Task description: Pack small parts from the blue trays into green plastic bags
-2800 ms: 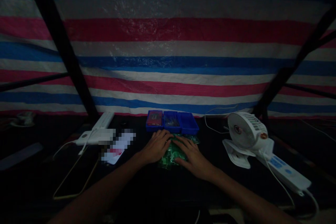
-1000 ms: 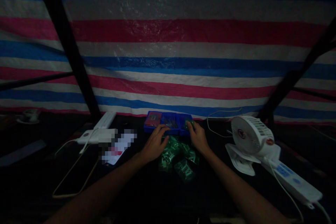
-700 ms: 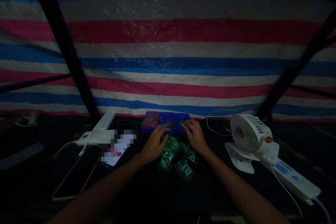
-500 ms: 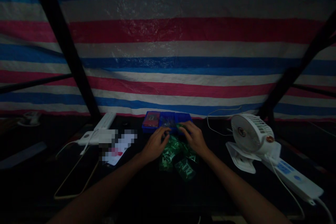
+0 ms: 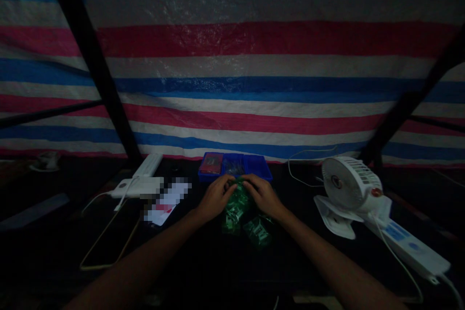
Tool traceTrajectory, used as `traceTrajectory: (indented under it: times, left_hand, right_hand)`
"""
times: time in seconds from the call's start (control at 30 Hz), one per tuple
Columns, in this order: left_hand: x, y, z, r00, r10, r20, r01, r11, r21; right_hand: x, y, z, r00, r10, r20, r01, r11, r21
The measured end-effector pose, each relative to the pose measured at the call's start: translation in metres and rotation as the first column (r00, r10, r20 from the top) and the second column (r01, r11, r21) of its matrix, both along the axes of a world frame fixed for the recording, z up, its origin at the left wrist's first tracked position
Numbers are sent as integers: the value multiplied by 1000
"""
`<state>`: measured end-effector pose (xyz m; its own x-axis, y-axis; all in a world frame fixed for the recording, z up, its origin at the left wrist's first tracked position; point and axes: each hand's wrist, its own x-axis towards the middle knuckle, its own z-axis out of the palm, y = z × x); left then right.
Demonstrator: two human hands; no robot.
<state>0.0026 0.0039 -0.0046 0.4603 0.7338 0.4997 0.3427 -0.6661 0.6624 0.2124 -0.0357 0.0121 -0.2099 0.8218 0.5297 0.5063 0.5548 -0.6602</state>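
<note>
My left hand (image 5: 217,197) and my right hand (image 5: 263,196) meet at the fingertips over a green plastic packet (image 5: 237,198), which seems gripped between them, though the dim light blurs the grip. Below them lie more green packets (image 5: 257,231) on the dark tabletop (image 5: 189,261). Just beyond my fingers stands a blue compartment tray (image 5: 235,165), holding a reddish item and some small dark contents.
To the left lie a blurred white card (image 5: 167,202), a white charger (image 5: 136,187) and a gold-edged phone (image 5: 109,237). A white clip-on fan (image 5: 348,179) and a power strip (image 5: 407,247) stand right. A striped tarp (image 5: 232,68) and black poles (image 5: 94,68) rise behind.
My right hand has come back from the blue tray, moving left and toward me to meet my left hand over the green packets. My left hand has shifted slightly right.
</note>
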Motion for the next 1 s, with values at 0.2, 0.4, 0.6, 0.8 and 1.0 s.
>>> traceTrajectory:
  times: [0.2, 0.4, 0.6, 0.8, 1.0]
  left_hand:
    - [2, -2, 2, 997, 15, 82, -12, 999, -39]
    - [1, -3, 3, 995, 34, 97, -32, 999, -22]
    - [0, -4, 3, 994, 65, 86, -68, 997, 25]
    - [1, -4, 3, 997, 45, 67, -49, 997, 58]
    - [1, -3, 5, 999, 40, 33, -43, 994, 103]
  right_hand:
    - [1, 0, -1, 992, -121, -40, 120, 993, -23]
    - [0, -1, 1, 998, -59, -13, 59, 998, 38]
    - [6, 1, -5, 995, -97, 31, 96, 994, 45]
    - [6, 1, -6, 995, -83, 50, 82, 996, 37]
    - [5, 0, -5, 995, -58, 75, 54, 997, 49]
